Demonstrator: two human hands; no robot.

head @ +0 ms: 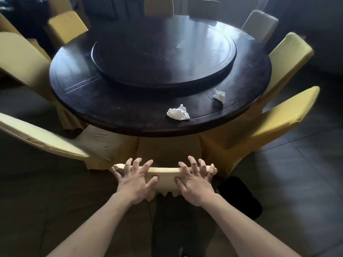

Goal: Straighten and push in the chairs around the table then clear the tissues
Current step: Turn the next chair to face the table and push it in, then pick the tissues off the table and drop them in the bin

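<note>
A yellow-covered chair [166, 173] stands right in front of me, its seat tucked under the dark round table [115, 112]. My left hand [136, 179] and my right hand [194, 179] both grip the top edge of its backrest, fingers spread over the front and thumbs behind. Two crumpled white tissues lie on the table's near rim: one tissue [177, 113] near the middle, another tissue [219, 95] further right beside the raised turntable [164, 52].
More yellow-covered chairs ring the table: one chair [46, 140] angled out at my left, one chair [278, 115] at my right, others further round. A black object [239, 195] lies on the dark tiled floor by my right wrist.
</note>
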